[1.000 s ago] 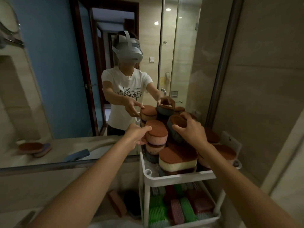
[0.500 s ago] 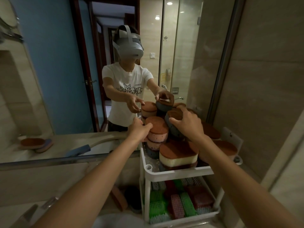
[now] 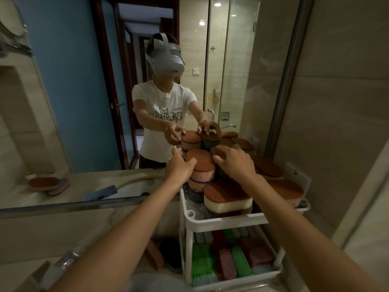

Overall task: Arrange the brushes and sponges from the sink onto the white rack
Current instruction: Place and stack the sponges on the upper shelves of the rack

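Note:
The white rack stands against the mirror, its top tier packed with brown-topped sponges. My left hand touches the left side of a pink sponge stack, fingers curved against it. My right hand grips a dark grey sponge with a brown top just right of that stack. A cream sponge sits at the tier's front. Coloured brushes fill the lower tier.
The mirror behind the rack reflects me, a doorway and a sponge on the counter. Two sponges lie low beside the rack's left leg. A tap juts at the lower left. A tiled wall closes the right side.
My left hand has moved in against the pink stack. My right hand has lowered the dark grey sponge slightly beside it. The view has shifted a little.

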`<state>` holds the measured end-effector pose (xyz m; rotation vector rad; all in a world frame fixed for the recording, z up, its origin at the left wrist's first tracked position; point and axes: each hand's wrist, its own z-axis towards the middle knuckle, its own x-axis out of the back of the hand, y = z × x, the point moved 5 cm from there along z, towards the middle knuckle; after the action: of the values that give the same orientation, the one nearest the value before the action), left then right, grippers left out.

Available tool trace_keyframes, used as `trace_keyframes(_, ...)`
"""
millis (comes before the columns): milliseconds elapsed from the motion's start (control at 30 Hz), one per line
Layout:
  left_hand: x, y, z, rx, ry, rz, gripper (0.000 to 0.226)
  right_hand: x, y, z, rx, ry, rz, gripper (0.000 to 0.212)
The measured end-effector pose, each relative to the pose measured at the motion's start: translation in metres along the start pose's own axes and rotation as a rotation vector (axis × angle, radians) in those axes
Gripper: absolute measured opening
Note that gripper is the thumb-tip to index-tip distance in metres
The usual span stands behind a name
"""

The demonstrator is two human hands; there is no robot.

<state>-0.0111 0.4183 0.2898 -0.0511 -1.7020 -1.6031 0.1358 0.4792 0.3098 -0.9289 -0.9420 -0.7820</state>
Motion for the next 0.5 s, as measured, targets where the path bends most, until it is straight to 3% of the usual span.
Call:
trace_keyframes(200,-0.005,0.010,-0.004,-0.165,0.042,0.230,0.038,-0.008,0.005,0.000,0.001,-0.103,0.022,0.041)
trace_keyframes(300,-0.014,0.020,-0.009,-0.309,-0.030,0.368,0.039,-0.009,0.003,-0.003,0.007,-0.138,-0.015,0.043)
trace_keyframes(500,-0.024,0.016,-0.009,-0.264,-0.203,0.436,0.047,-0.006,0.000,-0.003,0.003,-0.195,-0.154,0.042)
